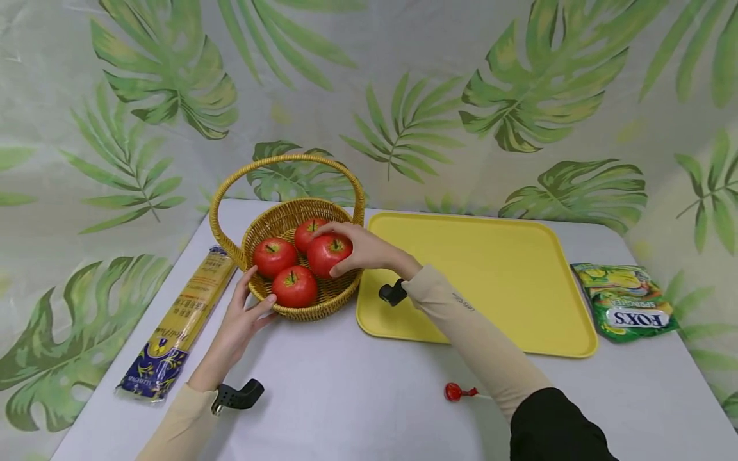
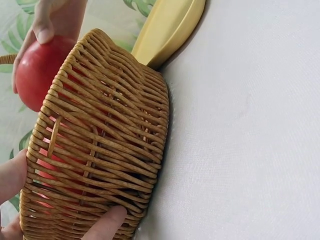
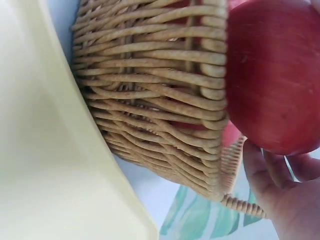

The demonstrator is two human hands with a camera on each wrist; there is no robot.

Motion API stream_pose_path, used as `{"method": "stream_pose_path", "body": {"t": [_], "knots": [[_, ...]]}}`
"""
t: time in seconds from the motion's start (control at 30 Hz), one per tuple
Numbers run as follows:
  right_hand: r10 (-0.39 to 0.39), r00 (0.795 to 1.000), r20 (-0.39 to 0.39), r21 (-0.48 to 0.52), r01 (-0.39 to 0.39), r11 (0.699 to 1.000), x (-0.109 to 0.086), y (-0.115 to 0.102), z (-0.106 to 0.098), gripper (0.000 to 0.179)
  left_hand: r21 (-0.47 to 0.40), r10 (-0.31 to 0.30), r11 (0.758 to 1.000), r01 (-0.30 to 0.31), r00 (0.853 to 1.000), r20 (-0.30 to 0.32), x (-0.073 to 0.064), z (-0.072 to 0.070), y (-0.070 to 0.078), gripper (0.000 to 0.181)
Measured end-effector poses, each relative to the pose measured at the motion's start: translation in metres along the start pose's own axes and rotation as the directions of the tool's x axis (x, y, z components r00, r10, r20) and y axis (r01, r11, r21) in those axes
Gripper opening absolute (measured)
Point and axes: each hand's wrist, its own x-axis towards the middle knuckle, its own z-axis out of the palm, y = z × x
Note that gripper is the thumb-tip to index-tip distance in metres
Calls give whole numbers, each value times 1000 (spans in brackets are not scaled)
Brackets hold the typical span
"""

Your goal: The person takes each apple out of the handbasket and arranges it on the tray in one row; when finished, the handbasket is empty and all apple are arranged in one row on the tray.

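A round wicker basket (image 1: 323, 311) with a tall arched handle stands at the back left of the table. My right hand (image 1: 369, 248) grips a red apple (image 1: 326, 256) between thumb and fingers at the basket's right side. In the right wrist view, that apple (image 3: 275, 75) shows above the woven rim. Three other red apples, one of them at the front (image 1: 295, 287), lie inside the basket. My left hand (image 1: 245, 317) holds the basket's front left edge, with a thumb on the rim and a finger (image 2: 107, 225) against the outer weave.
Right of the basket lies a yellow tray (image 1: 496, 282), close to its wall. A long pasta packet (image 1: 173, 326) lies at the left, a green Fox's bag (image 1: 625, 301) at the right. A red lollipop (image 1: 453, 392) rests near the front, below my right forearm.
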Motion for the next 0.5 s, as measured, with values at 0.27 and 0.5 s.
{"method": "stream_pose_path", "body": {"t": [0.27,0.5], "knots": [[4,999,-35,97,-1,995,-21,-2,-16,65,3,4,1000,-4,1000,13,0,-1,0,78],[77,993,-93,116,-66,991,-50,9,-36,65,17,6,1000,-7,1000,16,0,-1,1,78]]}}
